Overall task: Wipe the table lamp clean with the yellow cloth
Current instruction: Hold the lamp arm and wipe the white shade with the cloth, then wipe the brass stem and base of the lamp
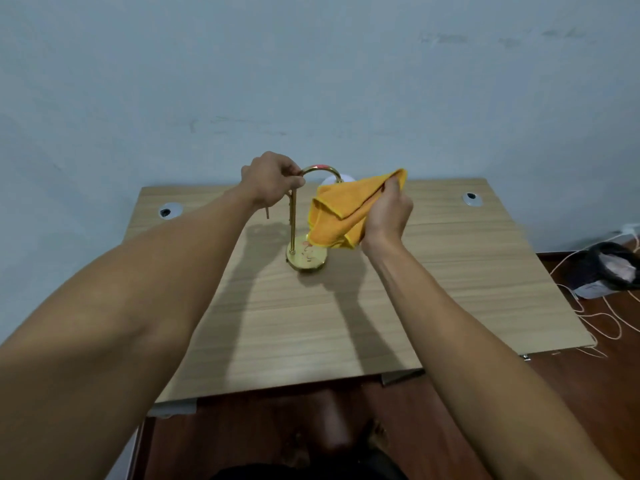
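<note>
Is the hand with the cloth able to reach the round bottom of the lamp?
Probably yes. The right hand holds the yellow cloth just above the lamp's base, with nothing between them. The left hand grips the curved top, well clear.

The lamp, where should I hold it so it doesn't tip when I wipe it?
Hold the table lamp at the top of its thin gold pole, where the arch begins, coming from the left like the left hand does. That leaves the right side free for the yellow cloth.
</note>
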### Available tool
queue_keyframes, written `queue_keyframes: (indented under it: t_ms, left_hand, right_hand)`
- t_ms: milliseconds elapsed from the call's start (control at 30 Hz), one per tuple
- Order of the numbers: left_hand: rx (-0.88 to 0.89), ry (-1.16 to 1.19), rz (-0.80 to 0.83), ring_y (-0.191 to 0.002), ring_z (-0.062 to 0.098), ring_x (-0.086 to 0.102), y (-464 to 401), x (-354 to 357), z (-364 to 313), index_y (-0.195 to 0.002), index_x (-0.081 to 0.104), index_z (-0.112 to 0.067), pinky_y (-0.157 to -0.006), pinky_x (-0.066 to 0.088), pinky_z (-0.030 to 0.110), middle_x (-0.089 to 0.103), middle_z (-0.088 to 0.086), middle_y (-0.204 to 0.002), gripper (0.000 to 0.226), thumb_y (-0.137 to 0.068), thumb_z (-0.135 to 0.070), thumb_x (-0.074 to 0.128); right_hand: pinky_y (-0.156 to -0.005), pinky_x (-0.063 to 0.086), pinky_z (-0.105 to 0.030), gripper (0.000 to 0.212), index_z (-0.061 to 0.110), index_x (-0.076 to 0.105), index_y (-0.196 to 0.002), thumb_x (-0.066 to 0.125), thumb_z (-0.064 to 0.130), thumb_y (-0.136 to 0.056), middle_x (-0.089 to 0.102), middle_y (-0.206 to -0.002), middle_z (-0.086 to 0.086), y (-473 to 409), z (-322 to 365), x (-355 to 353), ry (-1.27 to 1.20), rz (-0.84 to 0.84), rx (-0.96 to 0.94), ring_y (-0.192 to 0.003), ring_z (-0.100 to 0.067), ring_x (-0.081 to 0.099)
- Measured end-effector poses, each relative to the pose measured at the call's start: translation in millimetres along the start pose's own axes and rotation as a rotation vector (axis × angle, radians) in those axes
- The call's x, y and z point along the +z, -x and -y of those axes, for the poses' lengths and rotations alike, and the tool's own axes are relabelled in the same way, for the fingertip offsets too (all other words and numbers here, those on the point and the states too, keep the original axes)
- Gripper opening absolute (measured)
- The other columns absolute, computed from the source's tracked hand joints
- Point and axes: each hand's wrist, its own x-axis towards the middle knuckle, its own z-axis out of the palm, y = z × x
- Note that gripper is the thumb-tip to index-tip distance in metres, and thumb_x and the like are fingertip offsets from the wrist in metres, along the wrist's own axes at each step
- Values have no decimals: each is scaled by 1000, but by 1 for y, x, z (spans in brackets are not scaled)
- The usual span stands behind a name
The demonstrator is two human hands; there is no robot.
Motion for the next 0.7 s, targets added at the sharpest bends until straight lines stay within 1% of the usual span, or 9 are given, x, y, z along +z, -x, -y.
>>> queue_keyframes:
  t_ms: [100, 167, 233, 300, 367, 433, 533, 633, 700]
  left_hand:
    - [-17, 72, 40, -97, 25, 74, -2, -3, 2, -97, 79, -19, -105, 49, 49, 79, 3, -94, 18, -84, -31, 79]
    - [-32, 128, 59, -92, 26, 76, -3, -4, 3, -95, 79, -15, -100, 55, 46, 79, 6, -93, 18, -82, -27, 82]
    - [-50, 179, 80, -89, 26, 76, -3, -4, 4, -93, 79, -13, -92, 61, 44, 78, 7, -90, 18, -81, -25, 84]
    - [-42, 203, 95, -82, 23, 74, -2, 0, 5, -92, 79, -10, -86, 63, 43, 76, 6, -86, 19, -80, -24, 85]
    - [-46, 270, 99, -72, 18, 68, 0, 5, 4, -91, 78, -6, -78, 65, 40, 71, 4, -77, 20, -79, -21, 86]
    - [-63, 335, 88, -68, 14, 66, 2, 8, 5, -90, 77, -3, -73, 65, 35, 68, 2, -71, 21, -79, -18, 86]
    - [-66, 413, 93, -66, 11, 66, 8, 10, 11, -96, 75, -5, -72, 61, 29, 68, 1, -73, 25, -79, -20, 85]
    - [-115, 512, 56, -74, 8, 67, 22, 8, 28, -100, 70, -15, -65, 53, 11, 71, -4, -77, 27, -75, -23, 77]
    - [-162, 515, 64, -77, 5, 67, 33, 10, 45, -109, 67, -13, -68, 51, 9, 71, -6, -79, 40, -71, -22, 75]
  right_hand:
    - [-68, 52, -34, 47, 21, 55, -66, 38, 48, -101, 67, -64, 7, -6, 40, 7, 62, -109, -180, -67, -18, 64]
    - [-79, 53, -37, 47, 19, 63, -83, 34, 49, -103, 73, -81, 4, -3, 50, 17, 91, -94, -248, -85, -22, 67]
    - [-85, 49, -36, 42, 21, 66, -97, 34, 46, -105, 69, -88, 10, 4, 48, 31, 164, 13, -272, -94, -20, 64]
    - [-91, 47, -38, 40, 18, 66, -105, 34, 43, -108, 66, -93, 8, 10, 34, 43, 261, 187, -260, -101, -22, 63]
    - [-94, 46, -42, 41, 15, 63, -105, 33, 43, -109, 63, -96, 2, 16, 17, 52, 347, 346, -222, -102, -23, 61]
    - [-100, 46, -46, 40, 13, 62, -107, 33, 42, -108, 63, -100, -2, 19, 4, 55, 399, 423, -217, -106, -25, 59]
    - [-103, 43, -54, 31, 12, 63, -108, 38, 31, -108, 65, -108, -3, 17, -5, 53, 485, 442, -376, -111, -26, 57]
    - [-106, 40, -54, 27, 15, 63, -113, 40, 29, -107, 65, -116, -1, 8, -11, 48, 598, 459, -485, -117, -24, 55]
    - [-106, 40, -54, 26, 16, 63, -113, 41, 29, -107, 65, -118, 0, 5, -13, 47, 637, 461, -516, -117, -24, 55]
